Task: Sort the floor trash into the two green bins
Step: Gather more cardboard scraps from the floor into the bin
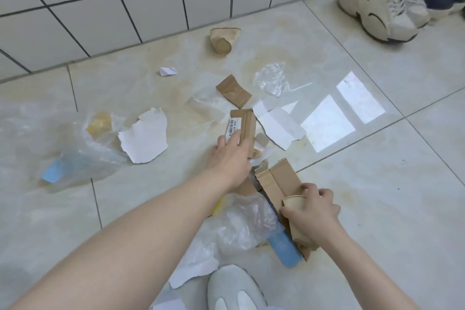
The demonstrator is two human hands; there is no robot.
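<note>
Cardboard strip [243,125] under left hand [230,158] fingers [234,139].

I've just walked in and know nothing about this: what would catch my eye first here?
Two bare arms reach over a littered tile floor: the left hand lies on a barcoded cardboard strip at centre, while the right hand clutches a paper cup against folded cardboard. Torn white paper lies to the left, and sneakers sit by the wall at top right.
</note>
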